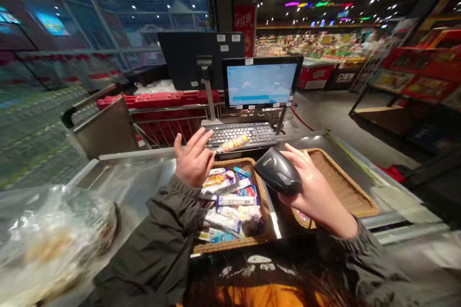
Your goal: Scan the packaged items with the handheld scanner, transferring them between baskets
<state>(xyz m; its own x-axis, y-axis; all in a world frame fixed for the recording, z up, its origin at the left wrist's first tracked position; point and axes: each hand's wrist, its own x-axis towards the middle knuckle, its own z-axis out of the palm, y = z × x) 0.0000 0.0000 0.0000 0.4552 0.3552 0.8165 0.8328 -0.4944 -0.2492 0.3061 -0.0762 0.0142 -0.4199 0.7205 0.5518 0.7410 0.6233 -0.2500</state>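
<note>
Our right hand point(309, 182): gripping scanner point(278, 171). Our left hand point(193, 160): pinching packet point(232, 144); slackness could drop it onto keyboard point(260, 131) beyond.

Left hand point(192, 163) is back-up, outer fingers point(194, 141) splayed forward; right hand point(313, 182) grips, wrist point(347, 223) behind its fingers.

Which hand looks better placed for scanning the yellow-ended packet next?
Probably the right hand: it holds the black scanner. The left hand is at the clear end of the packet, though whether it grips there is hard to tell.
</note>
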